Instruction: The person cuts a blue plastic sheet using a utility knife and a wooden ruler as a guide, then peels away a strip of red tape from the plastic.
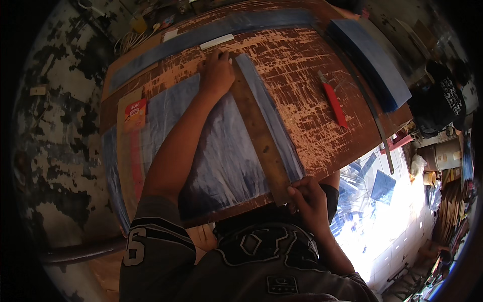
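Observation:
A stack of blue-grey translucent plastic sheets (216, 146) lies on the scarred brown tabletop (302, 95) in front of me. Across its right side rests a long, flat brown straightedge (259, 136), running from far to near. My left hand (217, 75) is at the far end of the straightedge, fingers bent and closed over it. At the near end, by the table edge, my right hand (308, 199) pinches the straightedge close to the sheets' corner. A narrow strip of sheet shows to the right of the straightedge. A red utility knife (335, 105) lies on the table farther right.
Thick stacked blue sheets (370, 63) sit at the table's right edge beside a long dark metal strip (365, 93). A blue strip (216, 32) and a white bar (217, 41) lie at the back. Blue offcuts (359, 189) cover the floor at right; another person (443, 100) is beyond.

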`<state>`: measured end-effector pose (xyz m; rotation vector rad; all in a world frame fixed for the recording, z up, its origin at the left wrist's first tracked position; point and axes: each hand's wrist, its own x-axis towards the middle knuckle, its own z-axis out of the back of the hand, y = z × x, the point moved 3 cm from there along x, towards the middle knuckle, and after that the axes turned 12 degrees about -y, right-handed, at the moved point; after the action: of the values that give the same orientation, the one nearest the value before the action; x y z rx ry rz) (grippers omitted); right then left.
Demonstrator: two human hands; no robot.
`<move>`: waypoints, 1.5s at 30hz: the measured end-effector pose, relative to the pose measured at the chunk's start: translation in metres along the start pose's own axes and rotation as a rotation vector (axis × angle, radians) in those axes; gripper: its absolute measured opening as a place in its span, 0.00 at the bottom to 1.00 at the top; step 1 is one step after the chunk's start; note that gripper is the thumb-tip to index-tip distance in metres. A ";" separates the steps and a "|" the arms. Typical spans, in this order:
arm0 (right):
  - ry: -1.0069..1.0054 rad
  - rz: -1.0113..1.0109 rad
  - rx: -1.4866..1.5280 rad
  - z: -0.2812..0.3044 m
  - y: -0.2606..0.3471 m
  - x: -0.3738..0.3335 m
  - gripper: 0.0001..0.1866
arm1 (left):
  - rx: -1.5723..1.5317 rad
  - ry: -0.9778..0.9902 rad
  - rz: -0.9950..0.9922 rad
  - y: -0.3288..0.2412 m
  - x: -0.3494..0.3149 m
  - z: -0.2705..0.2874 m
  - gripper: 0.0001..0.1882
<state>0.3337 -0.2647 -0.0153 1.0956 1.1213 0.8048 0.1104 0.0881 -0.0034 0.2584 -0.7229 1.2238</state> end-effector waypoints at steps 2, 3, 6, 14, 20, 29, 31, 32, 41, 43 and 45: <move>-0.001 0.009 0.011 0.000 -0.001 0.000 0.09 | 0.009 -0.011 -0.009 -0.001 0.000 0.000 0.21; -0.002 0.013 0.016 0.000 -0.001 0.000 0.09 | 0.012 -0.047 -0.034 -0.002 -0.002 -0.002 0.20; 0.007 0.030 0.028 0.001 -0.001 0.000 0.09 | 0.007 -0.028 -0.035 0.003 0.000 -0.005 0.20; 0.032 0.043 0.006 0.003 -0.004 0.003 0.09 | 0.010 -0.013 -0.031 0.007 0.000 -0.011 0.22; 0.027 0.054 -0.021 0.003 -0.002 0.003 0.09 | 0.036 -0.009 -0.048 0.008 0.000 -0.012 0.22; 0.006 0.061 -0.028 0.003 -0.002 0.003 0.09 | 0.035 0.001 -0.002 -0.001 -0.002 0.002 0.22; 0.005 0.058 -0.025 0.002 -0.002 0.003 0.09 | 0.035 0.016 0.005 -0.002 -0.001 0.004 0.22; 0.004 0.059 -0.022 0.002 -0.001 0.003 0.09 | 0.035 0.023 0.010 -0.003 -0.001 0.004 0.22; 0.005 0.073 -0.057 0.002 0.001 0.002 0.10 | 0.058 -0.050 -0.022 -0.002 -0.004 0.003 0.23; 0.005 0.075 -0.063 0.002 0.001 0.002 0.10 | 0.052 -0.040 -0.013 -0.002 -0.003 0.004 0.22; 0.006 0.079 -0.069 0.002 0.002 0.002 0.10 | 0.051 -0.034 -0.008 -0.002 -0.004 0.004 0.22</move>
<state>0.3364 -0.2629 -0.0133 1.0853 1.0529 0.9024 0.1103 0.0824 -0.0024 0.3247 -0.7196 1.2334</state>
